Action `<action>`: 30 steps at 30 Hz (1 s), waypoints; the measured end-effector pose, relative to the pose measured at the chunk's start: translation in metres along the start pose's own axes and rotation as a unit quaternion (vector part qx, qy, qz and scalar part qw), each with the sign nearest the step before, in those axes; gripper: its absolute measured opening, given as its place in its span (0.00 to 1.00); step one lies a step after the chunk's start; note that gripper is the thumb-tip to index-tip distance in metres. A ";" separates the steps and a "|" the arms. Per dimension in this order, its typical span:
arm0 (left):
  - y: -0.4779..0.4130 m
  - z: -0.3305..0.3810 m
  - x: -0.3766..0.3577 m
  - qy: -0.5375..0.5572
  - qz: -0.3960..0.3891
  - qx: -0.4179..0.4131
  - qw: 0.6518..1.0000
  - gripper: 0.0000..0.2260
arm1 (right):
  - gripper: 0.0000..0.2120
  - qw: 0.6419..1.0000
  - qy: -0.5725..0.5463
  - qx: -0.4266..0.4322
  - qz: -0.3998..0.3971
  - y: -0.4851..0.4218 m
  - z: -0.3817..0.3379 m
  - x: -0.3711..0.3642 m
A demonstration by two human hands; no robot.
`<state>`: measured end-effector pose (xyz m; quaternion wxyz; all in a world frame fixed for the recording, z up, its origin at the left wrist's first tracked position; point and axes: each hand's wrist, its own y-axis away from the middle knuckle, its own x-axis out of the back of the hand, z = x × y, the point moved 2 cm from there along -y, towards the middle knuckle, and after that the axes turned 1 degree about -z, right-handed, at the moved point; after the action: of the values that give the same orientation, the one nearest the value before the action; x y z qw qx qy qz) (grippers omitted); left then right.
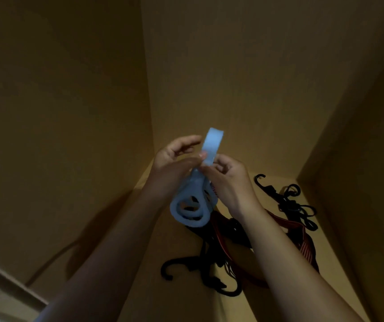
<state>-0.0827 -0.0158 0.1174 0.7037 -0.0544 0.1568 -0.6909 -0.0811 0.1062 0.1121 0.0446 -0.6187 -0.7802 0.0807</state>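
Note:
A light blue strap [211, 145] stands upright between my hands inside a deep cardboard box. Its lower part hangs in several loose coils [192, 206] below my wrists. My left hand [174, 159] pinches the strap from the left with thumb and forefinger, the other fingers spread above. My right hand [227, 175] grips the strap from the right, fingers curled round it just under the left thumb. Both forearms reach down into the box.
Cardboard walls [232, 77] rise on all sides, close around my arms. On the box floor [177, 296] lies a tangle of red bungee cords [302, 242] and black cords with black hooks [261, 180], under and right of my hands.

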 end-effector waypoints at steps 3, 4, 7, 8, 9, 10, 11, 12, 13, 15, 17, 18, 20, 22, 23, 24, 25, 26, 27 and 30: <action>0.000 -0.017 0.015 -0.027 -0.047 0.065 0.996 0.10 | 0.03 0.999 -0.044 -0.016 0.026 -0.011 0.001 0.002; 0.001 -0.025 0.020 -0.056 -0.073 0.090 0.992 0.08 | 0.03 0.998 -0.053 -0.021 0.027 -0.016 0.003 0.003; 0.006 -0.047 0.029 -0.124 -0.092 0.123 0.980 0.03 | 0.08 0.997 -0.047 -0.047 0.034 -0.035 0.013 0.001; 0.005 -0.052 0.032 -0.135 -0.079 0.127 0.980 0.04 | 0.12 0.997 -0.042 -0.059 0.040 -0.043 0.018 0.000; 0.004 -0.057 0.036 -0.144 -0.064 0.129 0.979 0.05 | 0.14 0.996 -0.033 -0.069 0.045 -0.049 0.023 -0.001; 0.002 -0.060 0.041 -0.152 -0.052 0.128 0.979 0.06 | 0.15 0.996 -0.019 -0.078 0.048 -0.057 0.029 -0.002; 0.001 -0.062 0.043 -0.160 -0.042 0.127 0.978 0.07 | 0.15 0.995 -0.006 -0.086 0.046 -0.063 0.034 -0.004; 0.000 -0.065 0.046 -0.168 -0.032 0.127 0.977 0.07 | 0.15 0.995 0.009 -0.089 0.042 -0.070 0.038 -0.006; -0.002 -0.068 0.048 -0.182 -0.023 0.128 0.975 0.07 | 0.14 0.995 0.024 -0.094 0.036 -0.077 0.043 -0.009; -0.009 -0.073 0.051 -0.219 -0.002 0.122 0.968 0.07 | 0.14 0.993 0.051 -0.107 0.023 -0.092 0.052 -0.014; -0.017 -0.078 0.056 -0.238 0.023 0.125 0.963 0.09 | 0.14 0.989 0.063 -0.133 0.021 -0.108 0.064 -0.018; -0.022 -0.081 0.059 -0.237 0.031 0.135 0.962 0.12 | 0.13 0.987 0.067 -0.144 0.020 -0.116 0.070 -0.020; -0.033 -0.086 0.067 -0.248 0.034 0.145 0.957 0.13 | 0.05 0.983 0.075 -0.164 0.014 -0.130 0.081 -0.023; -0.045 -0.090 0.075 -0.260 0.040 0.137 0.955 0.11 | 0.09 0.981 0.062 -0.181 0.002 -0.142 0.092 -0.028; -0.051 -0.093 0.079 -0.263 0.050 0.138 0.954 0.10 | 0.13 0.981 0.047 -0.190 0.003 -0.148 0.099 -0.030; -0.056 -0.095 0.084 -0.262 0.064 0.141 0.953 0.09 | 0.14 0.978 0.036 -0.205 0.004 -0.153 0.107 -0.032; -0.061 -0.099 0.090 -0.258 0.083 0.151 0.951 0.10 | 0.14 0.975 0.023 -0.219 0.005 -0.160 0.119 -0.034; -0.064 -0.104 0.096 -0.249 0.103 0.160 0.950 0.10 | 0.11 0.971 0.011 -0.239 0.000 -0.165 0.129 -0.037; -0.067 -0.109 0.102 -0.249 0.119 0.173 0.946 0.11 | 0.07 0.967 -0.004 -0.253 -0.002 -0.170 0.139 -0.040; -0.071 -0.128 0.119 -0.295 0.140 0.212 0.921 0.11 | 0.11 0.958 0.020 -0.287 -0.011 -0.176 0.158 -0.048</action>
<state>-0.1891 -0.1184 0.0001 0.8024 -0.0826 -0.2021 -0.5555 -0.2657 0.0093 -0.0097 -0.1184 -0.5981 -0.7765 -0.1592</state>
